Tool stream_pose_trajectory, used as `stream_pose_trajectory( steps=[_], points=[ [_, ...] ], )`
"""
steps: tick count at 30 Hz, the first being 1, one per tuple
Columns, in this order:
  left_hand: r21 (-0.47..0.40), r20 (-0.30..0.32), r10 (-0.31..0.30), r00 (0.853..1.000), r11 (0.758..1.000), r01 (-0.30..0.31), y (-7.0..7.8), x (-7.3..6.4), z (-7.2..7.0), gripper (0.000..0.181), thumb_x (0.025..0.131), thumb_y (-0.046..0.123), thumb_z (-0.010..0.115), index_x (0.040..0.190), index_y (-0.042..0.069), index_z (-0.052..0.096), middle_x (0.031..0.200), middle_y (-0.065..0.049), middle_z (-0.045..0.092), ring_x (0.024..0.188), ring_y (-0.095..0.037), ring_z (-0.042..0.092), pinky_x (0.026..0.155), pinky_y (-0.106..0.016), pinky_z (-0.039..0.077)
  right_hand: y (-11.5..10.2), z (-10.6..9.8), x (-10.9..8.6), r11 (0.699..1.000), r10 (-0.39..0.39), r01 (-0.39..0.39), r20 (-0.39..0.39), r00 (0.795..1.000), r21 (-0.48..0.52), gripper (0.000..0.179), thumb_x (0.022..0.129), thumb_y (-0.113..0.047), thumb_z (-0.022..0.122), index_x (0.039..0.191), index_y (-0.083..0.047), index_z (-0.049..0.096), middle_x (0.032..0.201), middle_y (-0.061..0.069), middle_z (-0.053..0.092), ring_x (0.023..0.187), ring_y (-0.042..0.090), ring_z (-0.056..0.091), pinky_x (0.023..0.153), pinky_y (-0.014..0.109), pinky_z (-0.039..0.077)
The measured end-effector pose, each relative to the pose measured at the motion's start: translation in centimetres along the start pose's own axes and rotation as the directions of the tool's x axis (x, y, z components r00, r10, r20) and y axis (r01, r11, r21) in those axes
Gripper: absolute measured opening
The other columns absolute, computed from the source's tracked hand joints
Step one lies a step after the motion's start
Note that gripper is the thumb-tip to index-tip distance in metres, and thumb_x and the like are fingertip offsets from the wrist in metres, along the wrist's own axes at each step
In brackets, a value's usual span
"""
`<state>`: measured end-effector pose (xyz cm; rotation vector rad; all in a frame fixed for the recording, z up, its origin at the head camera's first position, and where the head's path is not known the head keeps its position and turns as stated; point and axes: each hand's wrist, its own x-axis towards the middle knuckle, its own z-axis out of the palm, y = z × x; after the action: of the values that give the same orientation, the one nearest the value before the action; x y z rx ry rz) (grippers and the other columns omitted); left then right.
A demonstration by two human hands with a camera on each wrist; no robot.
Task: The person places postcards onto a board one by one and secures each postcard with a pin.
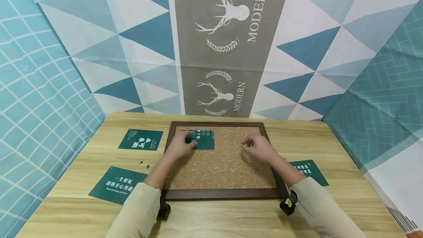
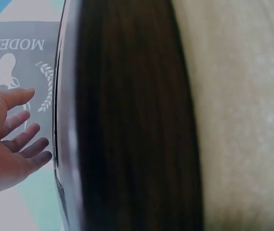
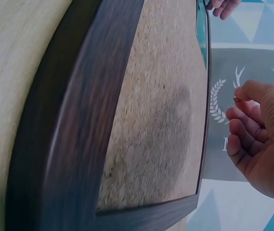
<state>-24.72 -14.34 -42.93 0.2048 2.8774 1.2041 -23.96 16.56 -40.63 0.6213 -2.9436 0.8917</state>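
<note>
A framed cork board (image 1: 228, 168) lies on the table, with a dark green printed card (image 1: 206, 142) on its upper left part. My left hand (image 1: 180, 144) is over the left end of this card, thumb and fingers apart. In the left wrist view the fingers of the left hand (image 2: 11, 139) are spread and loosely bent, holding nothing. Above the right half of the cork is my right hand (image 1: 259, 147). Its thumb and forefinger pinch a tiny brass-coloured thumbtack (image 3: 236, 99), mostly covered by the fingertips; the other fingers curl below.
Left of the board lie two green cards, an upper card (image 1: 140, 139) and a lower card (image 1: 114, 188). Between them sit two small gold thumbtacks (image 1: 147, 166). Another green card (image 1: 315, 172) lies right of the board, partly behind the right forearm. Patterned cloth (image 1: 218, 58) hangs behind the table.
</note>
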Motion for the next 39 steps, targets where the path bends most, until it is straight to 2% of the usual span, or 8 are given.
stream_pose_trajectory(
  steps=[9,21,31,39],
  points=[
    [0.017,0.006,-0.012,1.0,1.0,0.012,0.4,0.1,0.3,0.045,0.09,0.023,0.063,0.129,0.003,0.054,0.132,-0.019,0.049,0.123,-0.035,0.047,0.1,-0.05,0.042,-0.6,0.1,0.4,0.998,-0.043,0.042,0.012,0.999,0.036,0.013,0.09,-0.017,0.061,0.09,-0.007,0.07,0.078,-0.001,0.063,0.069,0.008,0.053,0.06,0.024,0.044],
    [0.046,0.024,-0.015,1.0,0.999,0.014,0.1,0.5,0.4,0.045,0.089,0.023,0.063,0.129,0.004,0.055,0.136,-0.02,0.046,0.126,-0.037,0.044,0.1,-0.051,0.041,-1.3,0.5,0.6,0.999,-0.028,0.027,0.01,1.0,0.035,0.014,0.091,-0.019,0.061,0.091,-0.008,0.069,0.079,0.0,0.064,0.068,0.008,0.053,0.058,0.023,0.044],
    [0.108,0.016,0.017,1.0,0.994,-0.019,0.5,0.5,0.8,0.042,0.088,0.023,0.064,0.125,0.004,0.058,0.132,-0.02,0.049,0.122,-0.037,0.048,0.098,-0.051,0.043,-2.6,1.3,1.3,0.998,-0.029,0.029,-0.003,1.0,-0.063,0.014,0.09,-0.021,0.063,0.089,-0.01,0.07,0.077,-0.001,0.066,0.065,0.007,0.055,0.058,0.024,0.045],
    [0.126,0.027,0.028,0.999,0.991,-0.031,0.8,0.8,1.2,0.042,0.088,0.024,0.065,0.125,0.007,0.059,0.13,-0.017,0.05,0.12,-0.035,0.05,0.096,-0.05,0.044,-3.2,1.9,2.0,1.0,-0.007,0.007,0.04,0.999,-0.012,0.014,0.091,-0.021,0.061,0.089,-0.011,0.07,0.076,-0.002,0.064,0.063,0.008,0.052,0.057,0.024,0.044]
  ],
)
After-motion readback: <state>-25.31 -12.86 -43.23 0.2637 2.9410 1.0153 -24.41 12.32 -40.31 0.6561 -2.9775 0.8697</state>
